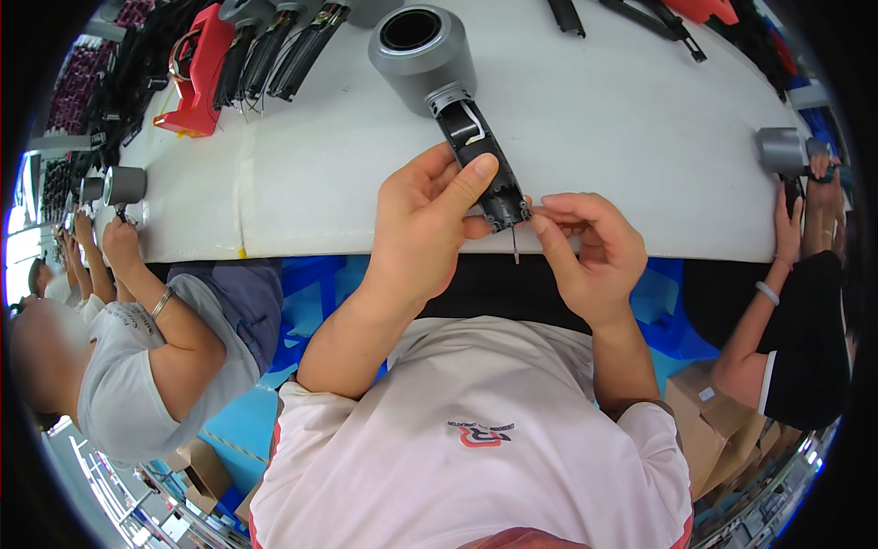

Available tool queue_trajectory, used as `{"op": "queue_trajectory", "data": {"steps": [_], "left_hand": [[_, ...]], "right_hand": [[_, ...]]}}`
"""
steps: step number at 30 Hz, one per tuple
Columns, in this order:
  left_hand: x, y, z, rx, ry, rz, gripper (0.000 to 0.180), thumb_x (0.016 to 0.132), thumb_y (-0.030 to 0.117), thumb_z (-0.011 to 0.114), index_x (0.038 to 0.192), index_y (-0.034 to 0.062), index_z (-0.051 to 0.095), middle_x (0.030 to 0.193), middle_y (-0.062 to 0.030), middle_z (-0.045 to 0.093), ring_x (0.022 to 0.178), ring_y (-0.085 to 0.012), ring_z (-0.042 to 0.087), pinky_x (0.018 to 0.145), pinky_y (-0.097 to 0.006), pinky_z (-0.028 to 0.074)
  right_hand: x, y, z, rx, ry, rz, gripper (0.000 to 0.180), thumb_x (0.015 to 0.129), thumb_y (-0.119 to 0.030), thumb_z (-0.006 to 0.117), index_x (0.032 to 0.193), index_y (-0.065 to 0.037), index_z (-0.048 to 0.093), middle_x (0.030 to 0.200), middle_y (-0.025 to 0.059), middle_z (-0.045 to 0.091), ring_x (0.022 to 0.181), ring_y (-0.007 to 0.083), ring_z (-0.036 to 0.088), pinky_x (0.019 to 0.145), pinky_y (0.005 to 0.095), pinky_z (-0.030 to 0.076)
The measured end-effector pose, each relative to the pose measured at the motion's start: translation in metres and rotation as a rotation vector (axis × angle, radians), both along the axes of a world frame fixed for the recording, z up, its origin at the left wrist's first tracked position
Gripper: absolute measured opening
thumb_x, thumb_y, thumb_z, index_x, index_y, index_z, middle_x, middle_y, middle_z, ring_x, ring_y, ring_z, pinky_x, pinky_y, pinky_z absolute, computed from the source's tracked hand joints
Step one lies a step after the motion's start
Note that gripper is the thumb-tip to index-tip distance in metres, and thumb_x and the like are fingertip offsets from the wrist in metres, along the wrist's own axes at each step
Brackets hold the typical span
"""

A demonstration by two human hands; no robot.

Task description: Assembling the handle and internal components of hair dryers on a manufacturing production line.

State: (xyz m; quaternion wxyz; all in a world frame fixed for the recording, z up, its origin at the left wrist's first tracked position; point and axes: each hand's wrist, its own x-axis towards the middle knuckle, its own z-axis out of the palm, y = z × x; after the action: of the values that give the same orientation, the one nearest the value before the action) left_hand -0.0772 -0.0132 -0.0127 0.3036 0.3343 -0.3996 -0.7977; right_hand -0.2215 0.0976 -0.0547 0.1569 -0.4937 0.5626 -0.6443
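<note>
A hair dryer [430, 73] with a round grey head and an uncovered black handle [487, 160] is tilted over the near part of the table. My left hand [416, 220] is wrapped round the handle, its thumb pressed on top. White wire shows inside the handle near the head. From the lower end of the handle a short thin lead [515, 245] hangs down. Thumb and forefinger of my right hand [594, 256] are pinched at the handle's lower right corner; what lies between them is too small to make out.
On the white table [302, 174] a red tape dispenser [192, 87] stands at the far left beside several hair dryers with black handles [302, 55]. Black parts [654, 23] lie at the far right. Co-workers sit at left [155, 366] and right [786, 320], handling grey-headed dryers.
</note>
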Motion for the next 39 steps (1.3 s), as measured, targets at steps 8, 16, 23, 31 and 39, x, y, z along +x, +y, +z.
{"op": "queue_trajectory", "data": {"steps": [8, 16, 23, 31, 39], "left_hand": [[-0.005, -0.004, 0.001, -0.006, -0.046, -0.017, 0.035, 0.102, 0.016, 0.067, 0.121, -0.0123, 0.059, 0.109, -0.0207, 0.07, 0.097, -0.0319, 0.076, 0.077, -0.035, 0.065], [-0.012, -0.005, -0.004, -0.007, -0.045, -0.038, 0.034, 0.102, 0.016, 0.067, 0.121, -0.0115, 0.06, 0.11, -0.0209, 0.071, 0.099, -0.0305, 0.075, 0.081, -0.037, 0.065], [-0.014, -0.005, -0.006, -0.02, -0.071, -0.015, 0.032, 0.101, 0.015, 0.069, 0.12, -0.0095, 0.062, 0.107, -0.0183, 0.072, 0.094, -0.0251, 0.075, 0.08, -0.037, 0.065], [-0.013, -0.01, -0.006, -0.145, -0.149, -0.038, 0.03, 0.098, 0.016, 0.073, 0.115, -0.0087, 0.067, 0.093, -0.0091, 0.075, 0.07, -0.0121, 0.067, 0.059, -0.024, 0.053], [-0.009, -0.015, 0.001, -0.162, -0.216, -0.09, 0.024, 0.097, 0.015, 0.075, 0.107, -0.0063, 0.071, 0.085, -0.0059, 0.074, 0.068, -0.0089, 0.064, 0.057, -0.023, 0.051]], "right_hand": [[-0.011, 0.015, 0.012, -0.108, 0.802, -0.09, 0.043, 0.072, 0.007, 0.081, 0.111, -0.009, 0.074, 0.101, 0.0039, 0.063, 0.077, 0.0199, 0.057, 0.061, 0.0304, 0.045], [0.003, 0.007, 0.006, -0.181, 0.918, -0.156, 0.03, 0.072, 0.0, 0.088, 0.099, -0.006, 0.076, 0.09, 0.0028, 0.061, 0.068, 0.0194, 0.054, 0.053, 0.0294, 0.04], [0.006, 0.007, 0.007, -0.135, 0.889, -0.131, 0.031, 0.07, 0.003, 0.086, 0.098, -0.002, 0.074, 0.089, 0.0052, 0.064, 0.065, 0.0203, 0.055, 0.053, 0.0305, 0.043], [0.006, 0.001, 0.009, -0.188, 0.899, -0.058, 0.029, 0.072, -0.004, 0.084, 0.097, 0.003, 0.072, 0.091, 0.0084, 0.062, 0.065, 0.0205, 0.056, 0.051, 0.0299, 0.044], [0.008, 0.005, 0.018, 0.022, 0.572, -0.049, 0.02, 0.08, 0.003, 0.08, 0.096, 0.0, 0.068, 0.089, 0.0104, 0.062, 0.072, 0.0253, 0.06, 0.055, 0.034, 0.047]]}}
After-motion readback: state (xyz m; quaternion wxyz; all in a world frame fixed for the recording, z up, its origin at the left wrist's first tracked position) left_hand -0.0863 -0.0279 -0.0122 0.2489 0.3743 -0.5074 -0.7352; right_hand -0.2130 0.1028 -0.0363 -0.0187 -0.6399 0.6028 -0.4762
